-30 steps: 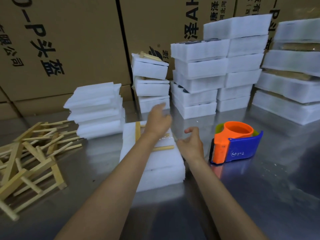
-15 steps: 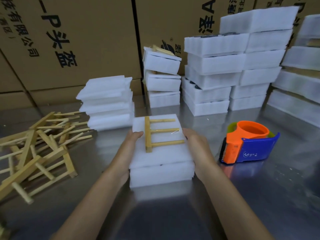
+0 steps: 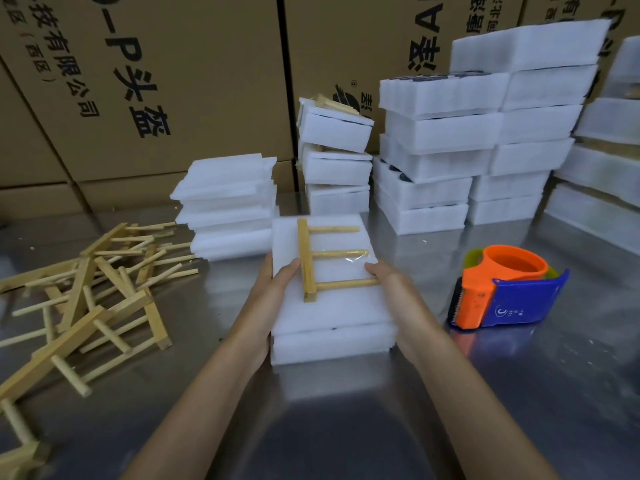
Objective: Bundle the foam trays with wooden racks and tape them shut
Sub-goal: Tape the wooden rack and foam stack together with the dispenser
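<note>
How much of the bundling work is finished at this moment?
Done: taped bundles are stacked at the back. In hand: the left hand and right hand grip a foam stack with a wooden rack on top. Left: loose racks, spare foam; tape dispenser waits.

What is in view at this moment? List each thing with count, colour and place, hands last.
foam tray bundle: one, white, centre of the table, between the hands
wooden rack: one, light wood, lying on top of the bundle, a bit of clear tape over its middle peg
loose wooden racks: a heap, count unclear, light wood, table left
flat foam sheets: one stack, white, behind the bundle to the left
stacked foam bundles: several stacks, white, back centre and right
tape dispenser: one, orange and blue, right of the bundle
cardboard cartons: brown with black print, along the back
table: one, shiny metal
left hand: grips the bundle's left edge
right hand: grips its right edge
</note>
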Action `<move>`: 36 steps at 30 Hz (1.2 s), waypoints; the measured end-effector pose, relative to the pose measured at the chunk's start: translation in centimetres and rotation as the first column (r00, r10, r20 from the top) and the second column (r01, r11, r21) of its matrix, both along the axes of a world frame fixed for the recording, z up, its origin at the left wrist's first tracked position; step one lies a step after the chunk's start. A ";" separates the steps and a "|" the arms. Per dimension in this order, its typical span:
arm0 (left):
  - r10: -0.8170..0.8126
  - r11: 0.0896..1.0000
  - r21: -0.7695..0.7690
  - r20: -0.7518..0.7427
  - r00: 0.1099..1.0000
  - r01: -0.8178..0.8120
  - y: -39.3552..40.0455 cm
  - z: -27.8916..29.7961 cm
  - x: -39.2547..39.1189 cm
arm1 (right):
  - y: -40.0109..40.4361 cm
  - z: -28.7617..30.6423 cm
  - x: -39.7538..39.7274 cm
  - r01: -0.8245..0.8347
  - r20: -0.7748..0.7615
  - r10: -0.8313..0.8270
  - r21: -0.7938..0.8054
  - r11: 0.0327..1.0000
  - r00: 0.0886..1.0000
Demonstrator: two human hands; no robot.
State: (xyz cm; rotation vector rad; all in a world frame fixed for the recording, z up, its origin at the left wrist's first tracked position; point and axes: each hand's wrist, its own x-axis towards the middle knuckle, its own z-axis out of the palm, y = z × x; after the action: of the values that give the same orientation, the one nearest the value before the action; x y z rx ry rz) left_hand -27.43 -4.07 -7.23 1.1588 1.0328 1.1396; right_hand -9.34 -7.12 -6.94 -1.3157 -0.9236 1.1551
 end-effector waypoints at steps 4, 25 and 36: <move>-0.083 0.988 0.134 0.064 0.994 0.074 0.1 1.2 -0.3 | 0.1 0.8 0.2 0.005 -0.122 0.015 0.162 0.987 0.992; -0.040 0.987 -0.150 0.105 0.994 0.056 14.8 2.1 8.4 | 1.4 -2.2 -0.8 0.319 0.282 -0.340 0.119 0.940 0.897; 0.276 0.961 0.116 -0.419 0.865 -0.251 17.6 1.1 8.3 | 2.5 -3.7 -1.1 0.193 0.608 -0.173 0.034 0.981 0.775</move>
State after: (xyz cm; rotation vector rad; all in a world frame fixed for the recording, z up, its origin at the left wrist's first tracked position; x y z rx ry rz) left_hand -19.16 13.50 -6.17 1.3839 1.5488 1.1537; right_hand -10.49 -4.58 -10.62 -1.8113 -1.2031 0.5820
